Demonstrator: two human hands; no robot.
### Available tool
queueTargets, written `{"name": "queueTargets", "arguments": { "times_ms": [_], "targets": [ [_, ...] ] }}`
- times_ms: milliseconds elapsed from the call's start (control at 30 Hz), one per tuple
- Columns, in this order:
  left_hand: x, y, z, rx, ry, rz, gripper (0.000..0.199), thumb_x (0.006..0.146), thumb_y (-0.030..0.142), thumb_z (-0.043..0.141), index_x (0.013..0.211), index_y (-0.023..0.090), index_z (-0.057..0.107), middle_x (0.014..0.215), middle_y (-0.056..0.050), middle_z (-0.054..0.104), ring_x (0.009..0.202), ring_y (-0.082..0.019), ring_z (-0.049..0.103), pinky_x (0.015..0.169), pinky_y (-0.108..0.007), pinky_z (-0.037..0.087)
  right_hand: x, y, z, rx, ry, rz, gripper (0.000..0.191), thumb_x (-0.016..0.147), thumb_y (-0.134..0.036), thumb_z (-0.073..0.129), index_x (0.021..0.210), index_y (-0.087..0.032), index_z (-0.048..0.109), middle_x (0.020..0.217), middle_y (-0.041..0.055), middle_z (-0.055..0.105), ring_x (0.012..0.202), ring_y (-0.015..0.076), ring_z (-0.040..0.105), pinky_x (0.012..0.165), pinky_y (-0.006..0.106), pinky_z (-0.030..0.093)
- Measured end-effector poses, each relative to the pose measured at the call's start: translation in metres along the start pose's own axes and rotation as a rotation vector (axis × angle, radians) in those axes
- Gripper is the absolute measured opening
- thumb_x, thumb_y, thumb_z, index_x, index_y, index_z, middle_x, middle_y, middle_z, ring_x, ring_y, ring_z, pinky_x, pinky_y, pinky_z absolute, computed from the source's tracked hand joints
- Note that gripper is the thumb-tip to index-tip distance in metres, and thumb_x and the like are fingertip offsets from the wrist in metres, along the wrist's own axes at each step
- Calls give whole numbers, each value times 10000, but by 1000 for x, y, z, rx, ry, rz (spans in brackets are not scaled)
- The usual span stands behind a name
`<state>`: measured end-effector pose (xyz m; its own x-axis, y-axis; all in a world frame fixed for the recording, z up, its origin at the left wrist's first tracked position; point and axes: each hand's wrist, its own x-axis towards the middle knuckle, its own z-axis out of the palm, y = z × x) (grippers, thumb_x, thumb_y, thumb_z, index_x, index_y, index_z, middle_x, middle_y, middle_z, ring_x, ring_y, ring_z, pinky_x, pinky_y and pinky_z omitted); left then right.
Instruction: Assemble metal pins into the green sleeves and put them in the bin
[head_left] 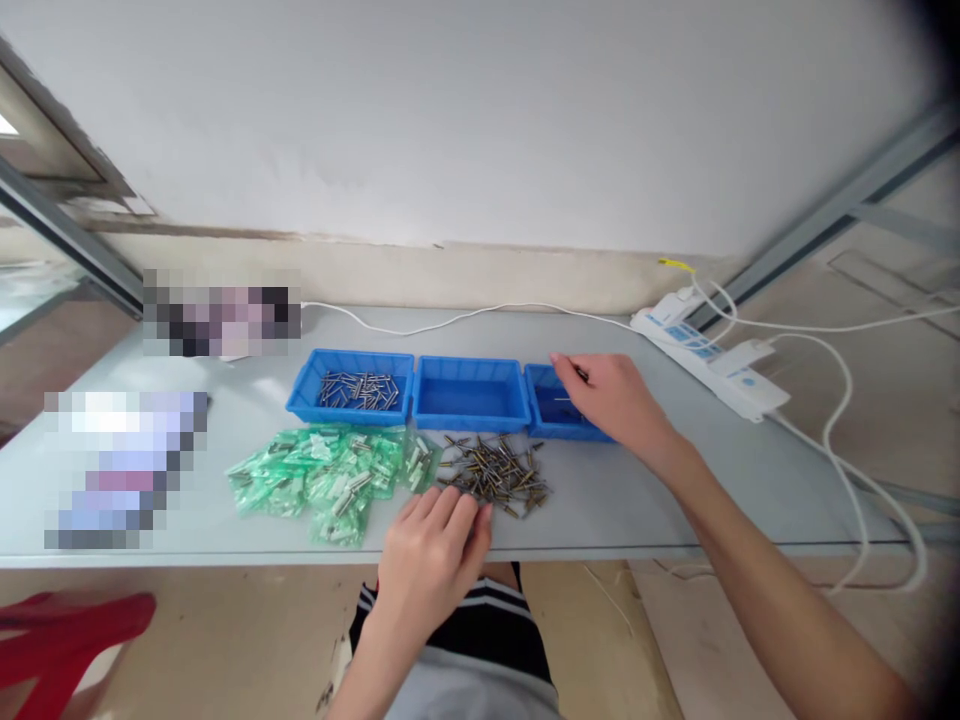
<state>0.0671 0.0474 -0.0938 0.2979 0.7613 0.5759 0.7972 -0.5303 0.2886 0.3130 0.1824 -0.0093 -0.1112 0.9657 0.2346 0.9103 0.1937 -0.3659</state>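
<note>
My right hand (611, 400) is closed over the right blue bin (574, 432). A small dark bit shows between its fingers, too small to name. A few thin metal pieces lie inside that bin, partly hidden by the hand. At the table's front edge, my left hand (431, 545) has its fingers curled, and what they hold, if anything, is hidden. Just beyond it lies a loose pile of small brass-and-grey metal pins (499, 475). Left of the pile are several green plastic packets (322, 475) with metal pieces in them.
A middle blue bin (471, 418) and a left blue bin (349, 412) holding silvery metal pins (364, 388) stand in the row. A white power strip (709, 350) with cables lies at the right. Two blurred-out items are at the left. A red stool (75, 620) stands below.
</note>
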Motion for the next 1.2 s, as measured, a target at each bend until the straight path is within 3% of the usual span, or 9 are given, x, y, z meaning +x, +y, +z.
{"name": "queueTargets", "arguments": {
  "times_ms": [100,200,300,500,933,1200],
  "targets": [
    [-1,0,0,-7,-5,-3,345,1094,218,530,753,233,479,684,3,548,653,-188,545,642,-350,373,-8,-16,-3,28,146,-5,543,1078,-541,350,641,-239,239,543,-17,275,553,159,288,611,359,253],
    [-1,1,0,-11,-17,-10,339,1096,221,525,761,234,477,690,1,552,657,-190,546,643,-350,370,-21,-38,1,70,264,-85,521,1108,-466,358,649,-243,254,539,-20,333,528,146,312,604,343,276],
    [0,1,0,-18,-27,-13,331,1094,211,527,767,234,476,695,0,553,664,-191,548,643,-349,370,-36,-63,18,83,326,-211,512,1138,-379,374,647,-241,337,549,-17,449,511,134,379,597,321,304],
    [0,2,-1,-42,-32,-23,303,1066,166,534,772,231,500,698,-5,560,661,-198,527,622,-361,363,-59,-97,63,-116,428,-418,488,1143,-273,482,657,-228,509,587,-8,566,561,147,486,610,321,324],
    [-4,2,-2,-211,8,-59,297,1007,71,478,757,230,458,680,-12,518,643,-192,469,599,-367,328,-66,-100,86,-101,450,-492,484,1123,-249,559,641,-219,529,588,-17,523,575,156,483,616,350,328],
    [-2,3,0,-155,50,-56,329,1022,73,507,742,236,445,660,-9,515,633,-196,451,591,-374,305,-66,-99,91,-118,413,-461,447,1107,-238,583,662,-221,542,612,-9,542,610,170,509,639,356,331]
  ]
}}
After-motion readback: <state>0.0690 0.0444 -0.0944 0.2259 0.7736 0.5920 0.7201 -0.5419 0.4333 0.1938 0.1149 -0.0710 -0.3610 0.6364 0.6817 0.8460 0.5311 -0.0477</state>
